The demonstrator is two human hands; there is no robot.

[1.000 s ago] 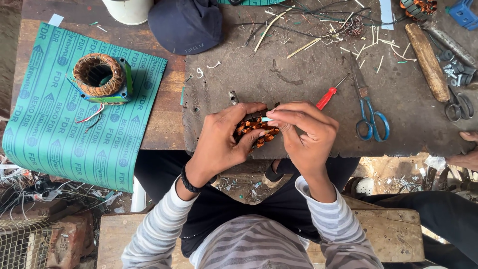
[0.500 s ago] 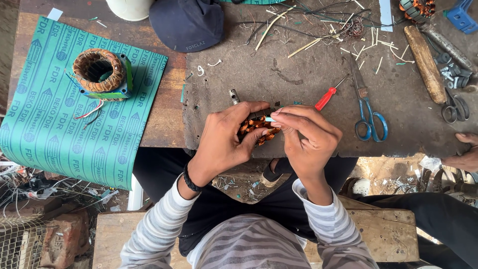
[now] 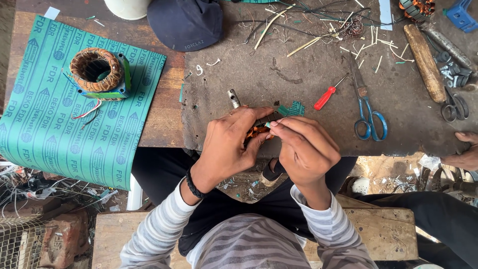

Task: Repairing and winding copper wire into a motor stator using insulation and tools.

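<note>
Small motor stator w/ copper winding held at near edge of the dark mat, mostly hidden between both hands; only orange wire and a bit of dark core visible. Left hand curled around it from the left, fingers closed over the top, thumb under. Right hand just beside, touching the stator from the right, thumb and forefinger pinched on a thin pale strip at the winding; other fingers folded. Green paper piece just beyond right hand's knuckles. Small metal cylinder just beyond left hand's fingers. Red screwdriver further beyond right hand, then blue-handled scissors to the right of it. Wooden handle and dark pliers well apart, far right. Wire scraps and pale strips scattered at far side of mat. Left of left hand, well apart: green printed sheet w/ a bigger wound stator on it, red + white + black leads hanging out. Dark cap and white cup at far edge. Another person's hand at right border.
</note>
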